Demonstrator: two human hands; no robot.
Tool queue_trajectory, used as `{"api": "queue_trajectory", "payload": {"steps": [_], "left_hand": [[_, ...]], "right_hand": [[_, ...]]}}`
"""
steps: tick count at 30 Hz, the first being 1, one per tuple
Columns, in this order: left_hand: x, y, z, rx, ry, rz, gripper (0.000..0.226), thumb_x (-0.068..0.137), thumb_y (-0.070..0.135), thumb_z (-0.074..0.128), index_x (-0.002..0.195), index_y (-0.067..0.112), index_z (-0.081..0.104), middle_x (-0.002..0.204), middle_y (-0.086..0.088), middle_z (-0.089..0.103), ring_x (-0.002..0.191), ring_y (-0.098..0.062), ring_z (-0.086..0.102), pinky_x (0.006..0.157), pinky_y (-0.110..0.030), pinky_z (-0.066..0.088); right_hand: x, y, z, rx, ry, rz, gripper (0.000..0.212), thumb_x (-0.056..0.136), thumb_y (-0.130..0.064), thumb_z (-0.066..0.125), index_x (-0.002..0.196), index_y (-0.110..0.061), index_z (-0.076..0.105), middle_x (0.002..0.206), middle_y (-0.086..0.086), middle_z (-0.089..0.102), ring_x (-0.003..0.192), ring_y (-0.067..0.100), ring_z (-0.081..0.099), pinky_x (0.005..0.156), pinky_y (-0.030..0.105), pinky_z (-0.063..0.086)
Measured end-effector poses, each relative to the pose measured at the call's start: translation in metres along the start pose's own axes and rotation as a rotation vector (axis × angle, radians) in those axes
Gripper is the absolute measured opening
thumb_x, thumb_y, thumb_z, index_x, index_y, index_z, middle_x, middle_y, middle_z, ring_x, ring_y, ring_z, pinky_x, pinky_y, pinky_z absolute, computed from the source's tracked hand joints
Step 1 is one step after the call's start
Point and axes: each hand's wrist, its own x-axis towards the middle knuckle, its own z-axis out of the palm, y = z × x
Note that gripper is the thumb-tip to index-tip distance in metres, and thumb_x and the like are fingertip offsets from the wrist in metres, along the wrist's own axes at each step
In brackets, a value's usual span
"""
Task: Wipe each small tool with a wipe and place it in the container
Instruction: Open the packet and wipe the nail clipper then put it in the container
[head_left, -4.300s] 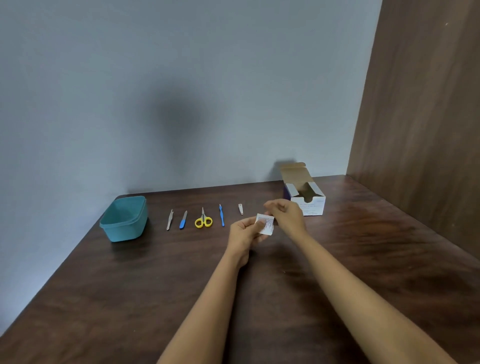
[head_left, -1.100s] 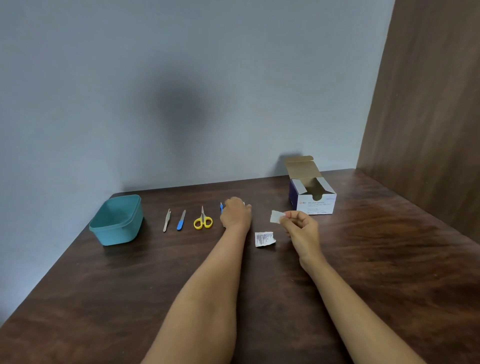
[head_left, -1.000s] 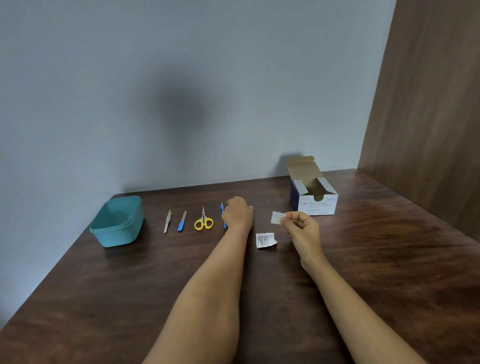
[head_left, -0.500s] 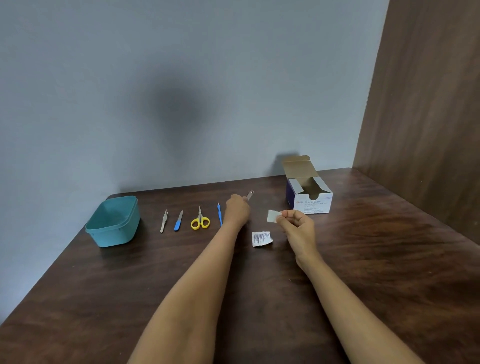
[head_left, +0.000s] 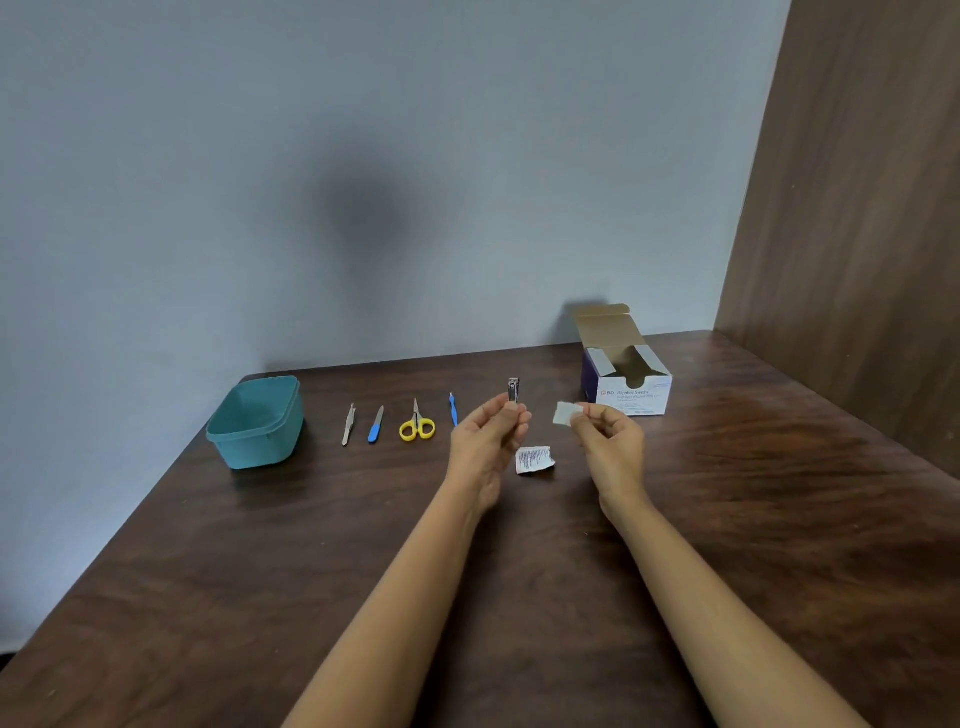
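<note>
Steel nail clipper now lifted off surface, pinched upright in left hand; white wipe pinched in right hand, just beside; wiping likely next.

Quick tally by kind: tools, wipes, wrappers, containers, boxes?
tools: 5 (tweezers, file, scissors, blue pick, clipper)
wipe: 1
wrapper: 1
container: 1
box: 1
total: 9
</note>
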Motion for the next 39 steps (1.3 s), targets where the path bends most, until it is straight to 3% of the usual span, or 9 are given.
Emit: {"api": "queue_trajectory", "payload": {"steps": [6,9,15,25,30,35,39], "left_hand": [[-0.029,-0.005,-0.018,0.023,0.014,-0.041,0.031,0.086,0.006,0.068,0.116,0.001,0.064,0.080,-0.004,0.073,0.070,-0.009,0.071,0.064,-0.019,0.058],[-0.035,-0.005,-0.018,0.083,0.036,-0.019,0.025,0.086,0.009,0.068,0.110,0.003,0.066,0.081,-0.005,0.073,0.070,-0.009,0.071,0.063,-0.019,0.058],[-0.046,0.001,-0.024,0.107,0.086,0.025,0.005,0.086,0.010,0.069,0.091,0.012,0.068,0.081,-0.003,0.075,0.072,-0.009,0.071,0.068,-0.019,0.057],[-0.054,0.001,-0.038,0.144,0.030,0.058,0.019,0.085,0.009,0.070,0.103,0.004,0.063,0.079,-0.003,0.072,0.071,-0.010,0.072,0.063,-0.017,0.057],[-0.048,0.003,-0.042,0.174,0.047,0.099,0.017,0.083,0.016,0.073,0.098,0.008,0.068,0.089,-0.007,0.072,0.077,-0.011,0.069,0.063,-0.019,0.056],[-0.048,0.004,-0.044,0.161,0.049,0.105,0.019,0.084,0.014,0.072,0.099,0.005,0.067,0.082,-0.004,0.073,0.070,-0.007,0.070,0.059,-0.017,0.055],[-0.049,0.002,-0.046,0.169,0.032,0.103,0.023,0.084,0.014,0.071,0.104,0.003,0.066,0.079,-0.002,0.073,0.070,-0.008,0.070,0.060,-0.017,0.056]], "right_hand": [[-0.020,0.003,0.005,-0.094,-0.112,-0.072,0.011,0.088,-0.009,0.063,0.086,-0.019,0.067,0.081,-0.002,0.069,0.075,0.007,0.065,0.069,0.019,0.051],[-0.023,0.000,0.007,-0.166,-0.196,-0.162,0.006,0.087,-0.010,0.066,0.089,-0.015,0.068,0.076,-0.003,0.068,0.069,0.001,0.062,0.066,0.017,0.050],[-0.036,-0.005,0.008,-0.289,-0.383,-0.333,0.004,0.085,-0.013,0.069,0.086,-0.015,0.071,0.073,0.002,0.070,0.064,0.007,0.062,0.058,0.019,0.051],[-0.041,-0.010,0.017,-0.181,-0.349,-0.186,0.009,0.083,-0.012,0.071,0.086,-0.021,0.072,0.078,0.001,0.072,0.070,0.006,0.065,0.063,0.017,0.052],[-0.042,-0.013,0.022,-0.055,-0.492,-0.017,0.017,0.087,-0.002,0.063,0.089,-0.016,0.072,0.066,-0.005,0.070,0.057,0.003,0.057,0.058,0.019,0.046],[-0.042,-0.016,0.020,0.010,-0.564,0.084,0.021,0.087,0.003,0.055,0.094,-0.004,0.074,0.072,0.007,0.067,0.061,0.009,0.052,0.060,0.022,0.043],[-0.042,-0.015,0.019,0.111,-0.587,0.175,0.018,0.087,0.003,0.058,0.090,-0.006,0.073,0.068,0.003,0.067,0.061,0.010,0.050,0.060,0.021,0.039]]}}
